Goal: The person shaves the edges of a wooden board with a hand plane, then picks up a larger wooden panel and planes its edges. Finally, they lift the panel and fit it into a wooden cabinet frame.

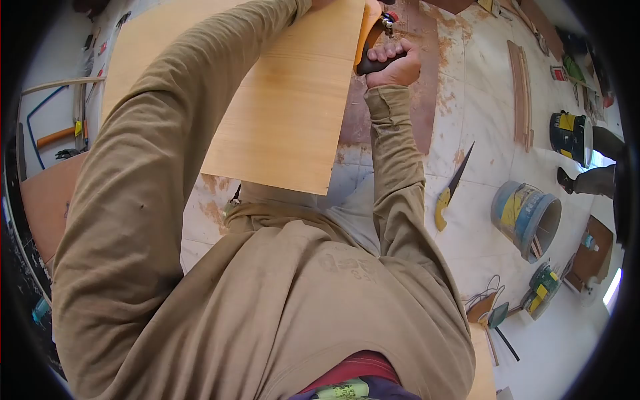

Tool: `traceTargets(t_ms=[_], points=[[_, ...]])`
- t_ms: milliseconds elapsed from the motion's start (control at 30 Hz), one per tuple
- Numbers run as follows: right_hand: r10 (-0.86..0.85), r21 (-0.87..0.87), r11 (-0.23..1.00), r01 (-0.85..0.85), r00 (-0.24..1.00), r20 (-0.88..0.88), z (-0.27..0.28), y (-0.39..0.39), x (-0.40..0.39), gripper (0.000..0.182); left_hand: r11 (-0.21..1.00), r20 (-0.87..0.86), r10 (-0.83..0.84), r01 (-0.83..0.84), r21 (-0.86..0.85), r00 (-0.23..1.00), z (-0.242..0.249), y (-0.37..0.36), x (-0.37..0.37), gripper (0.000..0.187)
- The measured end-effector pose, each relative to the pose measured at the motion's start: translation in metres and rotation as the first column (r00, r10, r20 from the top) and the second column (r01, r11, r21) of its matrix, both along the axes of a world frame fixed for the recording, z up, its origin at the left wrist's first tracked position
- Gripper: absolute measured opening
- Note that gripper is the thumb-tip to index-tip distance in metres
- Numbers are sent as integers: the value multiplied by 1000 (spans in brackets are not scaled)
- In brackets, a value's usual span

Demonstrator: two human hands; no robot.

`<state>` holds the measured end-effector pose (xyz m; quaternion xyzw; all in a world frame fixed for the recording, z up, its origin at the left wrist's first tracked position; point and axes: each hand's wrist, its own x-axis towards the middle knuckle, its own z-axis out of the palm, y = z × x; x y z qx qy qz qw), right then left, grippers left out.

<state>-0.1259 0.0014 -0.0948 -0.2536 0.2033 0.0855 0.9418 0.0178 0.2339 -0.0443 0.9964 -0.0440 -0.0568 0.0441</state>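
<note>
A wide light-brown wooden board [287, 127] stretches out in front of me, its near end close to my lap. At the board's right edge, my right hand [395, 65] is closed around the black handle of an orange hand plane [369, 30]. Metal parts and a red piece show at the tool's top; its far end is partly cut off by the frame. My left arm reaches across the board to its far side. Only a sliver of my left hand [321, 3] shows at the top edge, with its fingers hidden.
Wood shavings [453, 27] lie on the tiled floor. To the right are a yellow-handled handsaw [450, 193], wood strips [519, 93], a tipped blue bucket [523, 217] and a dark bucket [567, 137]. A person's legs [597, 180] stand beyond. An orange-handled tool [55, 137] is at left.
</note>
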Motion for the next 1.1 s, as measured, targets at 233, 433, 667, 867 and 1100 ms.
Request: traceTargets(t_ms=[233,433,667,867,1100], points=[[8,96,995,14,976,-218,34,-37,-152,29,990,234,27,6,-138,972,-16,8,-1,38],[-43,81,996,49,996,-81,22,0,-27,27,999,72,-4,7,-44,997,-1,-7,0,47],[-4,-47,999,5,1000,25,15,-16,47,30,962,180,120,-70,-263,976,-17,14,10,44],[254,-801,584,-131,967,27,96,-81,-143,34,977,128,81,-53,-208,988,7,112,-52,64],[413,-857,488,-164,909,61,104,-46,-196,27,952,-451,21,-156,-264,892,57,152,-38,91]])
